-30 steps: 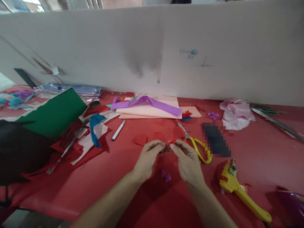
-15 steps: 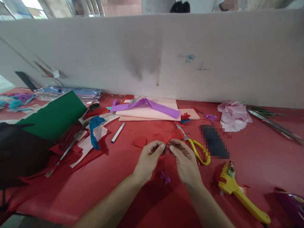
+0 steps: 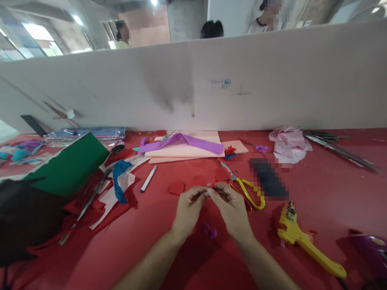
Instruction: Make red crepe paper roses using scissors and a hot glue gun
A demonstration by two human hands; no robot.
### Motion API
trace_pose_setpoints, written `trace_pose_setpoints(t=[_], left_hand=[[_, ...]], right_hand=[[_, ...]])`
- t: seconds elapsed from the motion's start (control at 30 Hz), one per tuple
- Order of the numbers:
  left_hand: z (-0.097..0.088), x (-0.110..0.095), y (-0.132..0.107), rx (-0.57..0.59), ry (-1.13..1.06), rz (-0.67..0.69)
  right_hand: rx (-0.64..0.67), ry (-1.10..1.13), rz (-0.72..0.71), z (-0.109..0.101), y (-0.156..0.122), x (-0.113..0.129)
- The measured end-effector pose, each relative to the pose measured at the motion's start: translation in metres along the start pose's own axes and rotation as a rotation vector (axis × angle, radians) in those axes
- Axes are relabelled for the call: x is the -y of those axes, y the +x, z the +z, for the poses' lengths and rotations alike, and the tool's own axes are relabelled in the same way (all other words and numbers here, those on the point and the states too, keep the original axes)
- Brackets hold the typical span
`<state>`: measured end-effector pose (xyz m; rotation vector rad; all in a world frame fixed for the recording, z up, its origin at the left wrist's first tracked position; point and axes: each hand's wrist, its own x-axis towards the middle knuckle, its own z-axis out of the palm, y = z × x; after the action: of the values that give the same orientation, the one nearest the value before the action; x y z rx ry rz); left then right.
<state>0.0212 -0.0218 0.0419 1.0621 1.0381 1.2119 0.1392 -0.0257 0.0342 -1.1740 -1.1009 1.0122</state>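
Observation:
My left hand (image 3: pixel 191 209) and my right hand (image 3: pixel 232 209) meet above the red table, thumbs and fingertips pinched together. Between them is a small piece of red crepe paper (image 3: pixel 213 183), mostly hidden by the fingers. A cut red petal shape (image 3: pixel 176 187) lies left of my left hand, and another red piece (image 3: pixel 222 175) lies just beyond my right hand. Below the hands sits a small purple paper bow (image 3: pixel 211 231). Yellow-handled scissors (image 3: pixel 242 186) rest close to my right hand.
A yellow glue gun (image 3: pixel 311 248) and a dark phone-like slab (image 3: pixel 269 179) lie to the right. A capped marker (image 3: pixel 148 179), paper scraps (image 3: pixel 120 181) and a green sheet (image 3: pixel 72 159) are on the left. Behind the purple strip (image 3: pixel 199 143) stands a white partition (image 3: pixel 121 88).
The camera view has tilted up, showing more of the people beyond the partition. My right fingertips have closed in against my left ones, and less of the red crepe paper shows.

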Motion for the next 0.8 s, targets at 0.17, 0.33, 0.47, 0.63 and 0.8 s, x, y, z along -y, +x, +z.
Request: trace_pose_setpoints(t=[0.17, 0.33, 0.47, 0.63, 0.8], left_hand=[[0.0, 0.0, -0.001, 0.021, -0.047, -0.05], [0.001, 0.009, -0.001, 0.039, -0.241, -0.091], [0.002, 0.014, -0.001, 0.012, -0.436, -0.16], [0.004, 0.013, -0.002, 0.043, -0.484, -0.142], [0.0, 0.011, 0.0, 0.064, -0.277, -0.089]], right_hand=[[-0.025, -0.113, -0.082, 0.001, -0.001, 0.006], [-0.003, -0.234, -0.198, 0.003, -0.005, 0.011], [0.016, -0.262, -0.233, 0.004, -0.01, 0.013], [0.0, -0.22, -0.255, 0.005, -0.011, 0.014], [-0.07, -0.3, -0.342, 0.001, -0.009, 0.011]])
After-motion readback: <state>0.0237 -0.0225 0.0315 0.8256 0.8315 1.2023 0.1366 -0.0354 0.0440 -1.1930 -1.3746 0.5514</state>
